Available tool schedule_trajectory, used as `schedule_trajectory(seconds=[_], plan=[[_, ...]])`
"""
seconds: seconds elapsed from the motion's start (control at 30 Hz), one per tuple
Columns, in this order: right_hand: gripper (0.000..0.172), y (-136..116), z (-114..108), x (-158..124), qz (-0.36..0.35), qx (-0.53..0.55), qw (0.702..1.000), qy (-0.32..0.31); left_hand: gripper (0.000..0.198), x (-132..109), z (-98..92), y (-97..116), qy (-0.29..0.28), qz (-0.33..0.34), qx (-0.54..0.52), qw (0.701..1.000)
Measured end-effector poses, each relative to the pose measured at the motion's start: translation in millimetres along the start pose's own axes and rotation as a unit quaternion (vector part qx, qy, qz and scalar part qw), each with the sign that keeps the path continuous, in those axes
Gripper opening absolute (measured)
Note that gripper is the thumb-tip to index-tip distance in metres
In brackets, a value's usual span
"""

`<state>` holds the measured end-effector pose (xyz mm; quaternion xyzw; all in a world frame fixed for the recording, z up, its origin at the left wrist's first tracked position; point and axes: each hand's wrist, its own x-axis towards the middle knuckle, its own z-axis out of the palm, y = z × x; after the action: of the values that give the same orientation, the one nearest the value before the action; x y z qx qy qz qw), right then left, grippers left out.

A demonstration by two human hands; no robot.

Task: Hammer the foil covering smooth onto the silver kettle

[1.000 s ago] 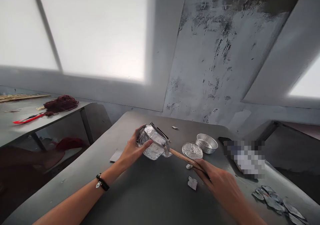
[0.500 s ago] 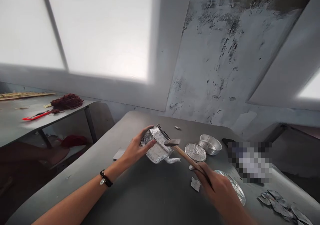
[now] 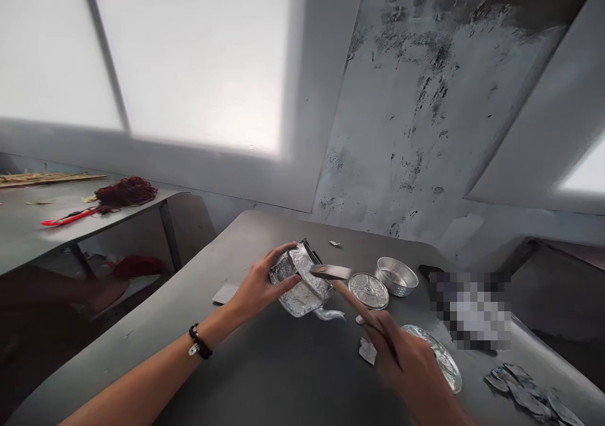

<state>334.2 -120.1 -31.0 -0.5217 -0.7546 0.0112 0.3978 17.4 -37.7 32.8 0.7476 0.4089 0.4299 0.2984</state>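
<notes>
A silvery, foil-like teapot with a curved spout is tilted over the grey table. My left hand grips its side, thumb on the front and fingers over the upper edge. My right hand is closed around the wooden handle of a hammer. The metal hammer head is right by the teapot's right side; I cannot tell whether they touch. Close behind the hammer lie a round embossed metal disc and a shallow perforated metal bowl.
Beside my right hand lies a shiny oval plate. Crumpled foil pieces are at the right, a small scrap nearer the middle. A blurred-out dark object rests near the right edge. A second table holds dark red yarn.
The hammer head has turned slightly and shifted a little to the right. The teapot has moved slightly right and tilted in my left hand.
</notes>
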Motion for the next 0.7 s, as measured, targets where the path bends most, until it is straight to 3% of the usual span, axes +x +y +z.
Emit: schedule_trajectory(seconds=[0.2,0.37,0.53,0.7], plan=[[0.025,-7.1,0.1,1.5,0.016,0.015,0.999,0.037,0.068,-1.6,1.9,1.2,-0.006,0.01,0.018,1.0],[0.028,-9.3,-0.4,4.0,0.015,-0.003,1.0,0.003,0.072,-2.9,3.2,-2.3,-0.008,0.027,0.055,0.998],[0.028,-6.6,-3.0,2.8,0.036,0.008,0.997,0.074,0.097,-4.8,7.7,-7.4,-0.002,0.026,0.072,0.997],[0.029,-6.9,1.8,4.7,0.023,0.007,1.0,0.01,0.1,-5.5,12.1,-3.6,-0.018,0.047,0.099,0.994]])
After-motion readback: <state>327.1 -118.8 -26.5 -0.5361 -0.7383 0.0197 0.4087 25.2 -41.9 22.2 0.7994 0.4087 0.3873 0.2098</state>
